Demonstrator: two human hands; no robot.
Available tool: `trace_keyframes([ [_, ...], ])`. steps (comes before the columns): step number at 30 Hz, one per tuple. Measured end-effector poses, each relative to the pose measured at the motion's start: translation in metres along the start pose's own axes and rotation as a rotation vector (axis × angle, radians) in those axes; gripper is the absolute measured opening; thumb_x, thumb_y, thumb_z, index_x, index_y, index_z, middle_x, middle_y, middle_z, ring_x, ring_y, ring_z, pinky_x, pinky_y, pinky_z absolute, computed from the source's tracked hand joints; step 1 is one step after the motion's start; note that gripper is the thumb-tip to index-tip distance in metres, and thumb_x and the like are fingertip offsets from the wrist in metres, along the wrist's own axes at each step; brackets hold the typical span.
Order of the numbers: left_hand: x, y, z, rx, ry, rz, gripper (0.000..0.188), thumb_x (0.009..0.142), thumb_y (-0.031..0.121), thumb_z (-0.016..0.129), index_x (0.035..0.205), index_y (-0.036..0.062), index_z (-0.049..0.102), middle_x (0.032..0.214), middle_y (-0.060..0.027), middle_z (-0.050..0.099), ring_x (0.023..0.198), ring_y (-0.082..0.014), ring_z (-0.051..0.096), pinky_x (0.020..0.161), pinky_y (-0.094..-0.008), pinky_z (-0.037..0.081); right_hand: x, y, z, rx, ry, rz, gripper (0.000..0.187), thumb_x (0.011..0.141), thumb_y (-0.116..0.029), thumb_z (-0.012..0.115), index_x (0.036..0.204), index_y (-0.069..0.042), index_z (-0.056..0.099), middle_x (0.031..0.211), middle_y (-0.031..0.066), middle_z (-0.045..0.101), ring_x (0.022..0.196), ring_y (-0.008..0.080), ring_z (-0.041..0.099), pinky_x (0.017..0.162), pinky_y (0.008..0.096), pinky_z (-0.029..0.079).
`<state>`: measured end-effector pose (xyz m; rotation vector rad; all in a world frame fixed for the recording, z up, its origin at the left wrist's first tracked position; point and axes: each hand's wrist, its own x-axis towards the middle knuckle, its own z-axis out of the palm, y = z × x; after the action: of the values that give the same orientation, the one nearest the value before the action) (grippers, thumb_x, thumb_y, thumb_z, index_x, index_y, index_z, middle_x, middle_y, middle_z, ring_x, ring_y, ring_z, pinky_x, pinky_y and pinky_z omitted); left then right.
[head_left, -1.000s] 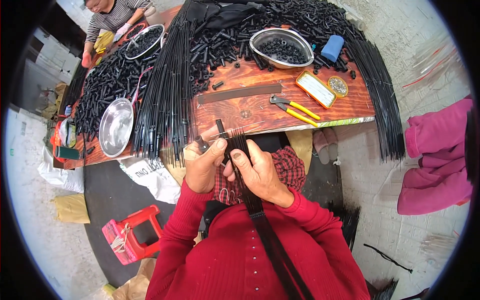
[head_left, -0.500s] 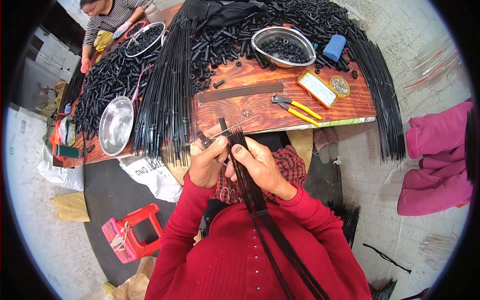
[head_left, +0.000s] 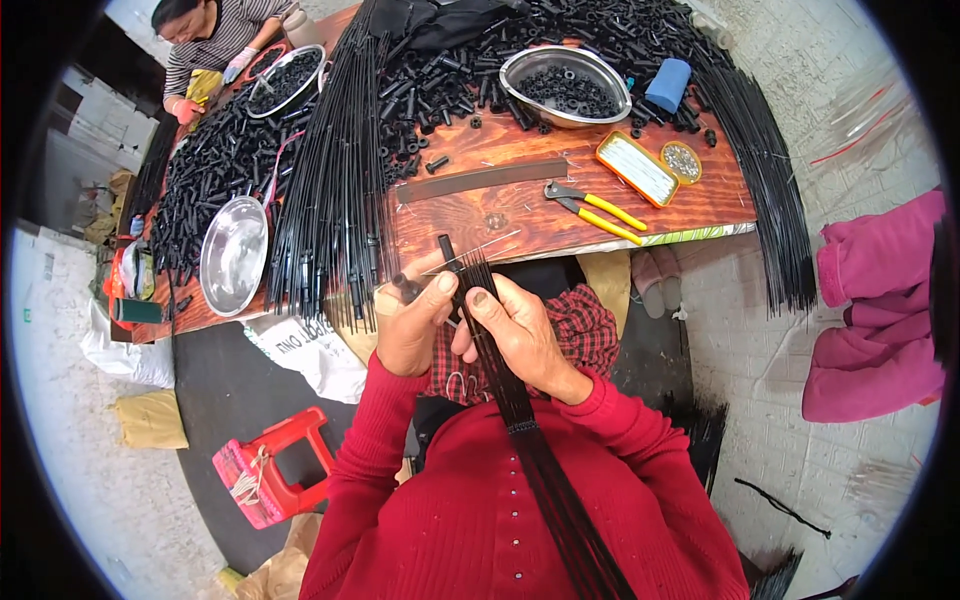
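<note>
Your left hand (head_left: 415, 330) and right hand (head_left: 520, 335) meet just below the table edge, both closed around a bundle of thin black rods (head_left: 520, 420), stiff and glossy, that runs from your fingertips at 12 o'clock down across your red knitted sweater toward 5 o'clock. Your left thumb and fingers also pinch a small black tube (head_left: 407, 288), short and matte. The rod tips fan slightly over the edge of the varnished wooden table (head_left: 520, 215). At 1 o'clock from your hands lie yellow-handled pliers (head_left: 595, 205); at 10 o'clock sits an empty, shiny steel bowl (head_left: 233, 255); at 12 o'clock a second steel bowl (head_left: 565, 85) holds small black rings. Compared with half a second ago, the bundle has slid further down over your chest, and your hands sit slightly closer together.
</note>
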<state>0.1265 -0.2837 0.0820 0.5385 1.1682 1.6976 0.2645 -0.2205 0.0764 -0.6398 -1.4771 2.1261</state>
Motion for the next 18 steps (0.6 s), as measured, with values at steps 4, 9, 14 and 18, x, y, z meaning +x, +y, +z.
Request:
trace_keyframes([
  [4,-0.001,-0.003,0.002,-0.003,0.028,0.046,0.037,0.088,0.011,0.064,0.120,-0.0045,0.056,0.083,-0.0027,0.061,0.059,-0.0041,0.041,0.053,-0.0203,0.039,0.001,-0.003,0.004,-0.008,-0.001,-0.040,0.037,0.102,-0.035,0.040,0.101,0.000,0.052,0.070,0.0084,0.062,0.057,0.0124,0.060,0.053,0.0238,0.048],
  [9,-0.001,0.001,0.011,-0.105,0.035,0.014,0.037,0.088,0.012,0.061,0.119,-0.0070,0.053,0.073,-0.0012,0.054,0.055,-0.0040,0.042,0.047,-0.0193,0.039,0.003,0.005,0.006,-0.065,0.042,-0.099,0.037,0.102,-0.032,0.039,0.096,0.001,0.054,0.065,0.0074,0.062,0.053,0.0118,0.059,0.049,0.0247,0.048],
  [14,0.006,-0.010,0.001,-0.126,0.017,-0.011,0.040,0.087,0.016,0.062,0.119,-0.0042,0.051,0.068,-0.0011,0.050,0.050,-0.0059,0.041,0.043,-0.0221,0.041,0.003,0.008,0.003,0.028,-0.019,-0.048,0.042,0.102,-0.039,0.038,0.101,0.000,0.054,0.070,0.0071,0.061,0.056,0.0116,0.058,0.052,0.0232,0.048],
  [18,0.010,-0.012,-0.005,-0.142,-0.004,-0.017,0.039,0.087,0.018,0.063,0.118,-0.0024,0.052,0.064,-0.0011,0.048,0.048,-0.0072,0.041,0.040,-0.0240,0.042,0.006,0.006,0.000,0.118,-0.056,0.018,0.041,0.101,-0.039,0.039,0.100,0.000,0.054,0.069,0.0065,0.059,0.056,0.0115,0.057,0.052,0.0224,0.047],
])
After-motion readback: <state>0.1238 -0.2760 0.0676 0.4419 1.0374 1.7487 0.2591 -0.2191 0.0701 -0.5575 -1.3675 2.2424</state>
